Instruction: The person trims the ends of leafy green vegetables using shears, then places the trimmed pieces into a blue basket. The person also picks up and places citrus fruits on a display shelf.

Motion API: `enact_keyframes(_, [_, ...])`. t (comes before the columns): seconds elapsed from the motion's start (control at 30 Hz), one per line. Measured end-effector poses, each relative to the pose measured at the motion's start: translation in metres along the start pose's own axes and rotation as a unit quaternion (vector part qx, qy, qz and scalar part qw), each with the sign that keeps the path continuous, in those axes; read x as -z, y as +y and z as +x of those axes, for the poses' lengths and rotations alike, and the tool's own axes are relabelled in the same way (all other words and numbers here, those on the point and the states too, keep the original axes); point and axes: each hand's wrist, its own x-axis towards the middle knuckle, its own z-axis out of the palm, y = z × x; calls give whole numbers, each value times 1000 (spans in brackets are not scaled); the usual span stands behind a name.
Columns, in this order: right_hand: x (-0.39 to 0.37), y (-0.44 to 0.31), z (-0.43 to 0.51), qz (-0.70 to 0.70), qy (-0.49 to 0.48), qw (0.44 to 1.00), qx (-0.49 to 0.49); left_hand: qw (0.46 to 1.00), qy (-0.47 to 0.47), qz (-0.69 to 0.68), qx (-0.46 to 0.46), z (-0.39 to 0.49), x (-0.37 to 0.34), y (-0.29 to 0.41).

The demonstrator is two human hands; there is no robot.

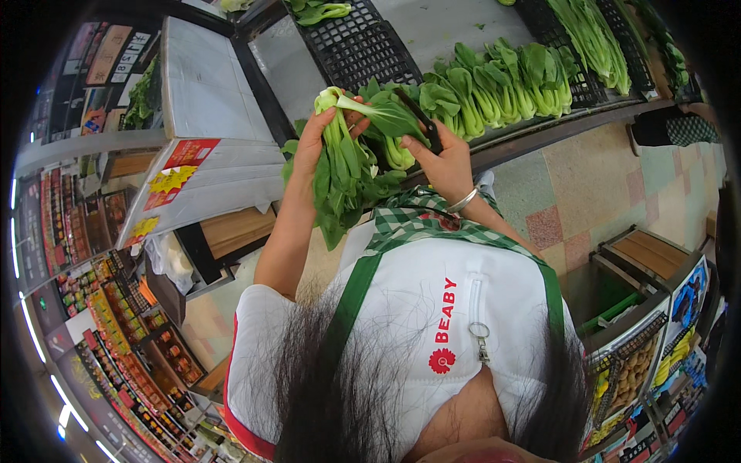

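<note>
My left hand [312, 142] grips a head of bok choy [338, 136], its pale base up and its leaves hanging down. One stalk with a broad leaf [388, 113] sticks out sideways from the base towards my right hand [446, 159]. That hand is closed around a narrow black tool [419, 118], which looks like a knife and slants up to the left across the leaf. More bok choy [399, 153] lies behind and below the leaf, partly hidden by my hands. To the right, a row of bok choy heads [498, 87] lines the display shelf's front.
Black plastic grids [362, 46] cover part of the display shelf [472, 23]. Long leafy greens [599, 43] lie at the far right. A white panel [211, 87] stands at the left. Its dark front rail [579, 124] borders the tiled floor [521, 173]. Another person's foot [637, 136] shows at right.
</note>
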Motion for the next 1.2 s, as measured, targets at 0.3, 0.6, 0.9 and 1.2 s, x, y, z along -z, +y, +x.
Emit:
enact_keyframes(0.3, [15,3,-15,-314,-36,876,364,997,4,-65,39,19,-25,-24])
enact_keyframes(0.6, [72,41,-50,-181,100,956,210,851,-155,495,-79,88,-95,12])
enact_keyframes(0.9, [139,83,-95,-145,277,950,-24,44,-599,711,-367,191,-157,-100])
enact_keyframes(1.2, [175,83,-95,-100,373,922,-30,145,-604,658,-426,241,-132,-136])
